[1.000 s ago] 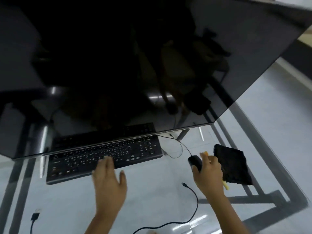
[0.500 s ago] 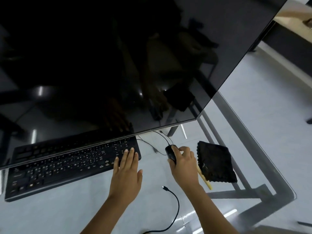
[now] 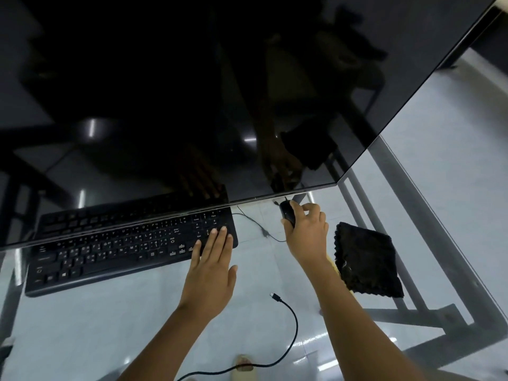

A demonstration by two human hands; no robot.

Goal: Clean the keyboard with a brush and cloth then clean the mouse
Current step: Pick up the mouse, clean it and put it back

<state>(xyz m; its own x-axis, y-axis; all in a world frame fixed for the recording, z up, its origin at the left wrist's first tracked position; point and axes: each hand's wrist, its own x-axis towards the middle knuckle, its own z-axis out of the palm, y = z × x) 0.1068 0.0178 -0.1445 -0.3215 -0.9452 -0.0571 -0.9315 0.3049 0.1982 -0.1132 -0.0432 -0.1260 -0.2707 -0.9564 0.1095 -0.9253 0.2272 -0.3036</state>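
Keyboard (image 3: 129, 243) and mouse (image 3: 287, 214) both sit on the glass desk (image 3: 110, 325), and we go from near to far: a loose black cable (image 3: 288, 312) lies closest to us, beyond it our left hand (image 3: 210, 273) lies flat with straight fingers on the keyboard's right end, having slid there from the middle keys a second ago. Our right hand (image 3: 306, 233) curls around the mouse and has carried it farther back, to just under the monitor (image 3: 220, 92) edge. A yellow brush (image 3: 334, 264) shows under the wrist; the black cloth (image 3: 367, 261) lies untouched beside it. We judge the space is being cleared before brushing starts.
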